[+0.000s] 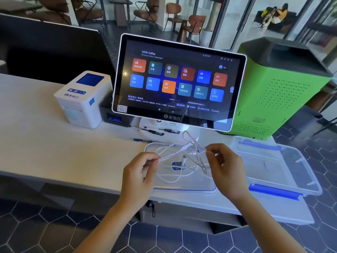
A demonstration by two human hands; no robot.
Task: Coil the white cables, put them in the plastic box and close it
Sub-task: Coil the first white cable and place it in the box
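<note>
While both bare hands hover above the pale countertop [54,152], the head view shows the thin white cables [175,154] stretched between them. The left hand [140,178] pinches one strand between thumb and fingertips, its other fingers curled in; the right hand [224,167] pinches another strand the same way, near a white plug. From these two grips the cables sag in loose, tangled loops, some rising in an arc toward the base of the touchscreen terminal [179,81], others drooping onto the clear plastic lid with the blue label [182,187] that lies flat just beneath the hands. The clear rectangular plastic box with blue latches [284,168] sits open just beside that lid, to the right, and no cable lies in it. A white receipt printer [82,99] stands well to the left, and a green machine [273,88] stands behind the box.
</note>
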